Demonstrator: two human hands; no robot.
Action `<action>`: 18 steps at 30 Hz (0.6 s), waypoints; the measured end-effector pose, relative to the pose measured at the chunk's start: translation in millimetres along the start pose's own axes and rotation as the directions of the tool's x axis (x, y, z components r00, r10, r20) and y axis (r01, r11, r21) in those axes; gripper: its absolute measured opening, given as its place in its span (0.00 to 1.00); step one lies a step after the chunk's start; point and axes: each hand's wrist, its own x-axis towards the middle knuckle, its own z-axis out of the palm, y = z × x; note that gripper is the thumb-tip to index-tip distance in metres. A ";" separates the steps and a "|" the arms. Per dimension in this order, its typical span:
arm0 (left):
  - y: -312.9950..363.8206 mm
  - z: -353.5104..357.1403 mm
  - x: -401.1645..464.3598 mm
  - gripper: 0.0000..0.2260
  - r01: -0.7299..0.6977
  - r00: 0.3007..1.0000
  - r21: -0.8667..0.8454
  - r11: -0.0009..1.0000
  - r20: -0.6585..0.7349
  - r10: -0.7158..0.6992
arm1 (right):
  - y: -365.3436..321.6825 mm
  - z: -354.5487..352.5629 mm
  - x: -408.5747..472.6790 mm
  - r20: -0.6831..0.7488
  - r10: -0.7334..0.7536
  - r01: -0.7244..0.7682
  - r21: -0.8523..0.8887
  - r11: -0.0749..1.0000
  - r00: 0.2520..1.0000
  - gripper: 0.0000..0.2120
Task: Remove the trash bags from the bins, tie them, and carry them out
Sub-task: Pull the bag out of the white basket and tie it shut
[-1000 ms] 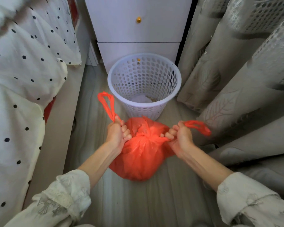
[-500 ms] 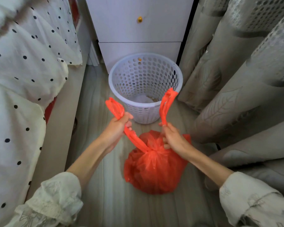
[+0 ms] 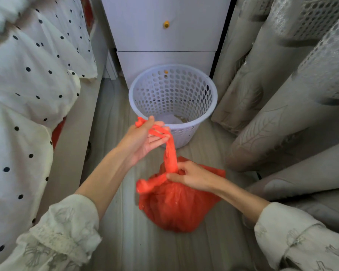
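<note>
Paper scraps [image 3: 171,119] in perforated bin [image 3: 207,110]

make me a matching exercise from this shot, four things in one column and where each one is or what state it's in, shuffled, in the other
Things:
1. trash bag
2. white bin
3. left hand
4. right hand

Places or states:
A. stands in front of the white drawers, bag removed
B. lifts one red handle strip up
C. lies on the floor, nearer than the bin
D. pinches the bag at its knotted neck

Pairs: 1-C, 2-A, 3-B, 4-D
</note>
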 end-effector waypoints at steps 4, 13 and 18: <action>-12.4 -3.1 -12.6 0.12 -0.065 0.996 0.460 0.886 -0.021 0.084 | -1.0 0.3 -1.4 -0.091 0.064 -0.047 0.173 0.984 0.994 0.18; -31.5 -13.1 -27.3 0.12 -0.116 0.914 0.830 0.546 0.304 -0.268 | 10.1 -7.3 9.5 -0.212 0.271 -0.203 0.293 0.934 0.939 0.24; -22.0 -2.3 -25.2 0.14 -0.310 0.877 0.791 0.527 0.452 -0.163 | 21.1 -26.2 13.8 -0.308 0.203 -0.111 0.291 0.950 0.929 0.19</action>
